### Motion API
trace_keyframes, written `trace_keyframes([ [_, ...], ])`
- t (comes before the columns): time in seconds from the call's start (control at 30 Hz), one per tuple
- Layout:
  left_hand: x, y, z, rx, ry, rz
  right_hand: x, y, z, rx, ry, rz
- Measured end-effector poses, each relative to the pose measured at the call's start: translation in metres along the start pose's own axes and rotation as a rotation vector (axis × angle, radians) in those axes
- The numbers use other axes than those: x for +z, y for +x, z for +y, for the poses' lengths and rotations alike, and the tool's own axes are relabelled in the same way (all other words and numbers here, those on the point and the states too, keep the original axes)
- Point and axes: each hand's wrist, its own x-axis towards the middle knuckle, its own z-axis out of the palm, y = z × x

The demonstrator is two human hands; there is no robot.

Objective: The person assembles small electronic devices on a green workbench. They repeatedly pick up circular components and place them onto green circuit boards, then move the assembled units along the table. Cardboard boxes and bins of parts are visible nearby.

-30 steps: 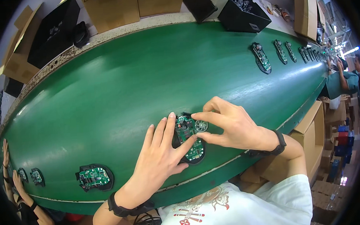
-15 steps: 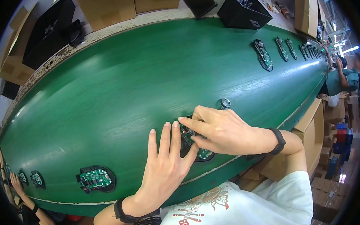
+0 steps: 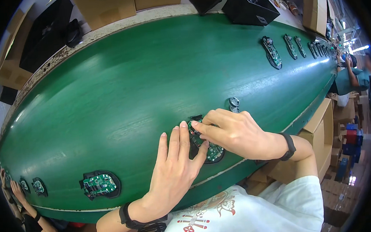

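Note:
A computer mouse base with a green circuit board (image 3: 215, 151) lies on the green belt in front of me, partly covered by my fingers. My left hand (image 3: 175, 169) has its fingers stretched along the base's left side, the index finger at its edge and the thumb on the board, holding it in place. Over the upper part of the board, my right hand (image 3: 232, 132) is closed in a pinch. Whatever sits between its thumb and index finger is hidden. Just beyond the right hand lie small round silver-and-black wheels (image 3: 234, 103).
Another mouse base (image 3: 100, 184) lies to the left on the belt (image 3: 109, 99). Several more stand in a row at the far right, the closest a long one (image 3: 272, 52). A black bin of parts (image 3: 251, 7) and cardboard boxes (image 3: 104, 11) line the far edge. Another person's hand (image 3: 17, 190) is at far left.
The mouse base and both hands have shifted slightly right. The right hand's fingers have moved a little, and more of the board and its black upper end shows now.

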Motion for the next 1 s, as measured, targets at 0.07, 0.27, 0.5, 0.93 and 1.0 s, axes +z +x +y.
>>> trace_keyframes([
  [0.07,0.002,0.002,0.001,0.008,0.0,0.005,0.001,0.001,0.002,0.002,0.015,-0.006],
  [0.27,0.002,0.005,0.0,0.024,-0.02,0.004,0.004,0.002,-0.002,-0.022,-0.02,0.01],
  [0.5,0.005,0.005,0.0,-0.004,-0.067,0.013,0.023,-0.03,-0.007,-0.108,-0.239,0.22],
  [0.93,-0.001,-0.001,0.007,-0.035,0.093,-0.062,-0.007,-0.033,0.005,0.129,-0.129,0.318],
  [1.0,0.002,-0.006,0.011,-0.042,0.127,-0.047,0.0,-0.045,-0.001,0.189,-0.039,0.265],
])
